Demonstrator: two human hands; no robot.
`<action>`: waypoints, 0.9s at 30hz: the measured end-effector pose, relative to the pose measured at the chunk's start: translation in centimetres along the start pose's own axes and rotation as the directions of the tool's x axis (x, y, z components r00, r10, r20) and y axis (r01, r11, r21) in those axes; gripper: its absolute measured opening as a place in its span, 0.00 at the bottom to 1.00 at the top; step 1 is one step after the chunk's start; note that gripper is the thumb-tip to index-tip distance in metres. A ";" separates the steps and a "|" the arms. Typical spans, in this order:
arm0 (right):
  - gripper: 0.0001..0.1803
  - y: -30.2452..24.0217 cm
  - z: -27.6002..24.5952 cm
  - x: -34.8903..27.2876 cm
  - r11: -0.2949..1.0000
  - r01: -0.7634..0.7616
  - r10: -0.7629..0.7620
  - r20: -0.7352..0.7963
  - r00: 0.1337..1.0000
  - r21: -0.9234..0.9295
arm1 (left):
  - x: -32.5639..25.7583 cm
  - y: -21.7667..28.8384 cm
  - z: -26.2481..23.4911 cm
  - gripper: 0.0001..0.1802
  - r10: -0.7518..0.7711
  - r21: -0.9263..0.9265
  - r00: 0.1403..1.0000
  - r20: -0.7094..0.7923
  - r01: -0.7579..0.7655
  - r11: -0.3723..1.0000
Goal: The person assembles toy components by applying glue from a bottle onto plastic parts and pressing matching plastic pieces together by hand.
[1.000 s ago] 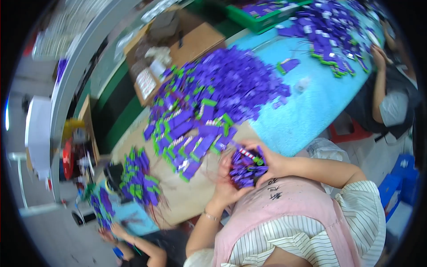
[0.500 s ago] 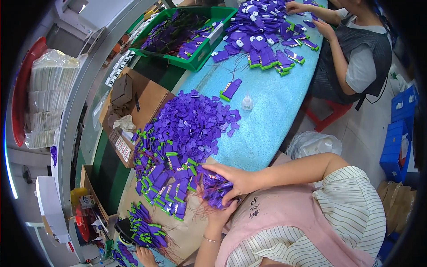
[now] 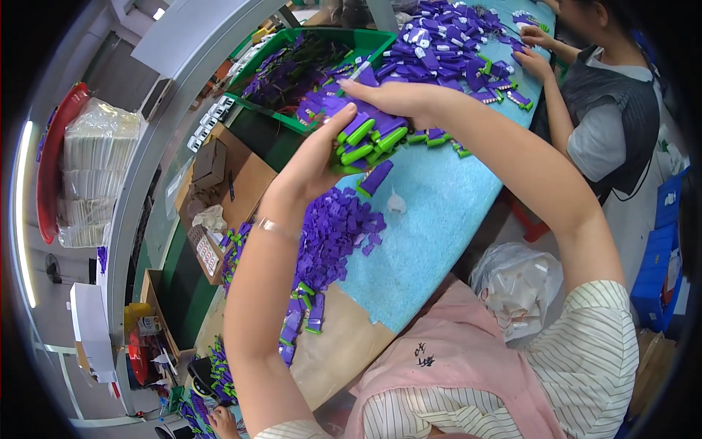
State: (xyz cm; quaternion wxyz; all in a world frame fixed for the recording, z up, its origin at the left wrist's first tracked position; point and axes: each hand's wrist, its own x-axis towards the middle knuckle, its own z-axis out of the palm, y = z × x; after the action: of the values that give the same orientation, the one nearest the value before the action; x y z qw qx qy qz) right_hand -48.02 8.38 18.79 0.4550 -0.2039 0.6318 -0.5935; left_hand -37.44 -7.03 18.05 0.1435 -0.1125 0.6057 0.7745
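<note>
Both arms are stretched out over the table, and my hands are closed around a bundle of flat purple plastic pieces with green ends [image 3: 371, 140]. My left hand [image 3: 319, 151] grips the bundle from the left, and my right hand [image 3: 387, 100] clasps it from above and the right. The bundle is at the near right corner of a green crate [image 3: 252, 111], which holds more such pieces and thin dark red wires. Below my hands lies a heap of small purple parts [image 3: 340, 227]. One loose purple-and-green piece [image 3: 376, 179] and a small white bottle [image 3: 396, 203] are close by.
A large pile of purple pieces [image 3: 439, 44] covers the far table, where a co-worker [image 3: 599, 110] handles parts. At left stands an opened cardboard box [image 3: 245, 179]. Another person's hand [image 3: 223, 422] is at the lower left. A plastic bag [image 3: 515, 285] stands right of the table.
My hands, which gathered the bundle close to my body, have moved far forward and up with it to the green crate. The bundle's green ends now face me.
</note>
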 end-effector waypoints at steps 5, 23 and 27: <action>0.40 7.8 -5.3 7.4 0.918 -0.358 0.337 -0.142 0.931 -0.170 | 9.9 -6.6 -1.6 0.25 -0.388 -0.012 0.912 -0.133 0.390 0.921; 0.53 9.8 -9.0 5.2 0.388 -0.382 -0.104 -0.452 0.886 -0.839 | 11.9 -5.7 -0.1 0.34 -0.141 0.931 0.960 -0.244 0.272 0.242; 0.43 9.7 -8.3 4.0 0.377 -0.431 -0.162 -0.516 0.841 -0.820 | 8.7 -8.2 -1.3 0.31 0.051 0.955 0.957 -0.287 0.290 -0.058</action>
State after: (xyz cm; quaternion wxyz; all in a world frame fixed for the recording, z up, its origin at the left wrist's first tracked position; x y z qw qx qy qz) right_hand -54.05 11.91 7.45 0.1256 -0.1977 0.9630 -0.1331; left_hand -42.64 -5.71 7.21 0.1753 -0.1174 0.9756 0.0606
